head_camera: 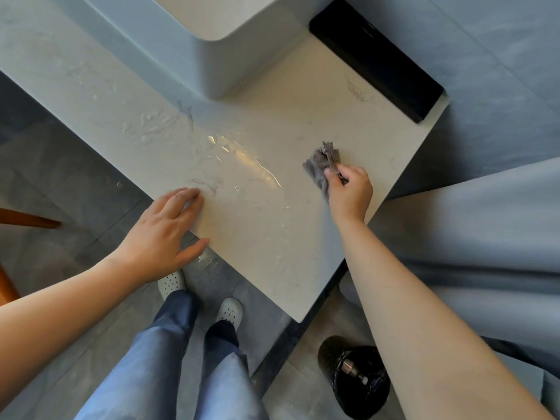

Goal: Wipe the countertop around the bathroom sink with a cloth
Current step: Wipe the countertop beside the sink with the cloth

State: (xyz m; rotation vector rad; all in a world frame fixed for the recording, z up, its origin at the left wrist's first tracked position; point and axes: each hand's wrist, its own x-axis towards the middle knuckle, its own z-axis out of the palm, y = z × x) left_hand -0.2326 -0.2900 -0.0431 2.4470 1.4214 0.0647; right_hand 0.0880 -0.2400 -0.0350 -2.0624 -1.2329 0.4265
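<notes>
Right hand (350, 190) is gripping one cloth (320, 163) on the table (272, 253); left hand (162, 230), fingers (181, 197) straight, is resting on its lower-left edge.

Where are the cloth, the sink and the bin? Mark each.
cloth (320, 160), head view, upper part of the bunched grey fabric
sink (212, 66), head view, its outer corner wall
bin (336, 386), head view, its black liner

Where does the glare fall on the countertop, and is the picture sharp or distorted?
Head view: a bright glare streak lies on the wet countertop, between the left hand and the cloth gripped by the right hand. Head view: sharp at the centre, stretched by the wide lens toward the edges; the sink looks bluish.
</notes>
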